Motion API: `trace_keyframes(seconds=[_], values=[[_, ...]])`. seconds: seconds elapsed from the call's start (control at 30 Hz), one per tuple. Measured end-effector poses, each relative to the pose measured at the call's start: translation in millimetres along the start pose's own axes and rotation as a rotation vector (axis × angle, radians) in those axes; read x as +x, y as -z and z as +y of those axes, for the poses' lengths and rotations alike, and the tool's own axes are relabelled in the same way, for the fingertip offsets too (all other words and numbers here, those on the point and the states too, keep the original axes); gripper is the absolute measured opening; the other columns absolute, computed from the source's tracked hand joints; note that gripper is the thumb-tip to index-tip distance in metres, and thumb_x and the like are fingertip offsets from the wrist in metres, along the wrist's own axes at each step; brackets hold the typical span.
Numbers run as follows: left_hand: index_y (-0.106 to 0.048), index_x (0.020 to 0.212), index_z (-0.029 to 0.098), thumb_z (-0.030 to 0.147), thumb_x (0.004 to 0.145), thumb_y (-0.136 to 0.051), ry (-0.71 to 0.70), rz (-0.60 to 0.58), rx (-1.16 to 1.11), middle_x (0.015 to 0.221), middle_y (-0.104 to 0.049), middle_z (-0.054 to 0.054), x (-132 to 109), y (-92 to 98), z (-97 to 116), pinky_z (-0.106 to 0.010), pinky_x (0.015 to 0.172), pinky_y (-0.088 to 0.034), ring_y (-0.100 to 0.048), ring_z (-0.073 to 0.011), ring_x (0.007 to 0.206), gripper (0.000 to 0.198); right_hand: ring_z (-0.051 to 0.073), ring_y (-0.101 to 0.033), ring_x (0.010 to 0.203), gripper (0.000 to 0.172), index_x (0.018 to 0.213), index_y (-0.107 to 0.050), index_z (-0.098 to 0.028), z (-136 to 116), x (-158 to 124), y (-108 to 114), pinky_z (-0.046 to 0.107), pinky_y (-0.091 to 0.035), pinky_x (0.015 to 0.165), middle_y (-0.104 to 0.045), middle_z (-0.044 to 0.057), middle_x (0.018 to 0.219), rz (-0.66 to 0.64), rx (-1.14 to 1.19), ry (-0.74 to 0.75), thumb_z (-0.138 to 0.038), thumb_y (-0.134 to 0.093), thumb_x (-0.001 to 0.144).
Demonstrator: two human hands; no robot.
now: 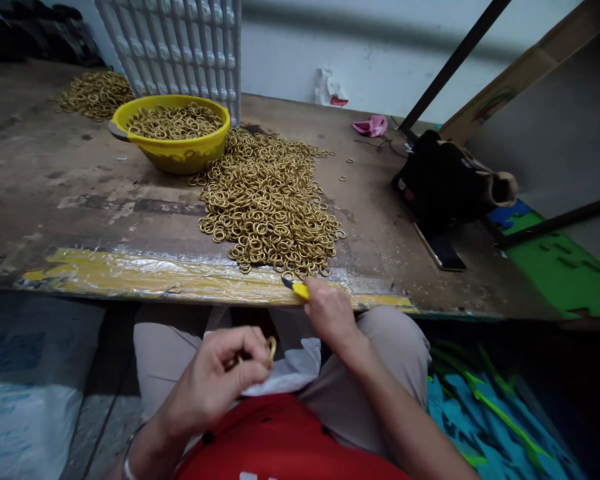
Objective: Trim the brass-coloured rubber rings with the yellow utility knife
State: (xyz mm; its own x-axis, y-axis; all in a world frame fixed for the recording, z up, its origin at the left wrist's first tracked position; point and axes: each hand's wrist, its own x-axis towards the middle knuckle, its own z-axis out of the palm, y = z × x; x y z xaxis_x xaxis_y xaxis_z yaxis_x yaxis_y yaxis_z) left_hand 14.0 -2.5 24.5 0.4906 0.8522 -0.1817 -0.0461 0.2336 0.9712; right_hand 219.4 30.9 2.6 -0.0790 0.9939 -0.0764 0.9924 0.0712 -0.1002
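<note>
Head view: one big heap of rings [275, 200], probably by the table's [375, 267] edge for easy reach.
Left hand [225, 373]: nearer the body than the heap, curled, pinching at least one ring [274, 345].
Right hand [333, 313]: just before the heap, wrapped round one knife [300, 291], apparently angled to reach rings.
Bowl [180, 159]: one, left of the heap, likely containing spares.

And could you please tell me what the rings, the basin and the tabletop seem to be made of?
Rings: probably metal, gold-toned, given their dull glints.
Basin: likely smooth plastic, from its rounded yellow rim.
Tabletop: perhaps wood, its brown surface worn and patchy.
</note>
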Motion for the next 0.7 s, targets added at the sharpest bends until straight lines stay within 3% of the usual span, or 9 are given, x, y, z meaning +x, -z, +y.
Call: trace_keyframes(seconds=[0.1,0.2,0.33,0.4,0.53,0.6,0.7], values=[[-0.053,0.066,0.016,0.041,0.079,-0.067,0.119,-0.113,-0.265,0.061,-0.048,0.000,2,-2.7,-4,-0.019,0.043,-0.025,-0.035,-0.0076,0.049,0.031,0.018,-0.060,0.084,0.016,0.095,-0.058,-0.019,0,12,0,0.027,-0.033,0.065,-0.065,0.005,0.095,0.050,0.024,0.016,-0.011,-0.050,0.084],[-0.046,0.065,0.016,0.042,0.082,-0.063,0.183,-0.042,-0.508,0.059,-0.046,0.002,15,0.4,-22,-0.017,0.037,-0.014,-0.025,-0.0035,0.041,0.036,0.017,-0.060,0.080,0.011,0.095,-0.059,-0.019,-7,23,-5,0.027,-0.034,0.063,-0.062,0.006,0.098,0.021,0.001,0.046,-0.019,-0.051,0.087],[-0.054,0.088,0.017,0.029,0.082,-0.063,0.165,0.033,-0.671,0.066,-0.054,0.001,26,10.1,-41,-0.014,0.036,-0.016,-0.034,-0.0040,0.042,0.016,0.017,-0.059,0.074,0.009,0.088,-0.060,-0.017,-8,34,-13,0.026,-0.034,0.062,-0.062,0.007,0.093,-0.004,-0.016,0.025,-0.017,-0.051,0.086],[-0.056,0.099,0.015,0.030,0.080,-0.063,0.170,0.042,-0.706,0.077,-0.061,-0.005,29,12.6,-43,-0.013,0.035,-0.021,-0.047,-0.0078,0.049,0.024,0.016,-0.057,0.074,0.006,0.084,-0.059,-0.016,-6,34,-13,0.026,-0.034,0.063,-0.061,0.006,0.088,0.029,0.087,0.052,-0.013,-0.054,0.082],[-0.059,0.096,0.010,0.035,0.080,-0.066,0.205,0.146,-0.661,0.089,-0.065,-0.013,36,9.3,-41,-0.012,0.035,-0.027,-0.058,-0.0128,0.063,0.031,0.011,-0.048,0.061,0.017,0.070,-0.055,-0.016,-9,25,-8,0.023,-0.034,0.058,-0.053,0.000,0.067,0.042,0.733,0.066,-0.024,-0.054,0.084],[-0.057,0.099,0.012,0.033,0.080,-0.068,0.208,0.161,-0.639,0.081,-0.065,-0.009,39,5.5,-38,-0.011,0.034,-0.025,-0.056,-0.0103,0.056,0.030,0.009,-0.041,0.052,0.023,0.072,-0.056,-0.016,-13,17,-6,0.021,-0.032,0.051,-0.046,-0.004,0.058,-0.067,1.111,0.020,-0.035,-0.055,0.085],[-0.054,0.098,0.014,0.032,0.081,-0.067,0.186,0.076,-0.658,0.077,-0.064,-0.006,40,-0.2,-34,-0.010,0.033,-0.024,-0.052,-0.0078,0.050,0.028,0.006,-0.032,0.044,0.028,0.078,-0.057,-0.015,-19,5,-7,0.020,-0.026,0.044,-0.040,-0.007,0.050,-0.218,1.472,-0.063,-0.043,-0.061,0.081]])
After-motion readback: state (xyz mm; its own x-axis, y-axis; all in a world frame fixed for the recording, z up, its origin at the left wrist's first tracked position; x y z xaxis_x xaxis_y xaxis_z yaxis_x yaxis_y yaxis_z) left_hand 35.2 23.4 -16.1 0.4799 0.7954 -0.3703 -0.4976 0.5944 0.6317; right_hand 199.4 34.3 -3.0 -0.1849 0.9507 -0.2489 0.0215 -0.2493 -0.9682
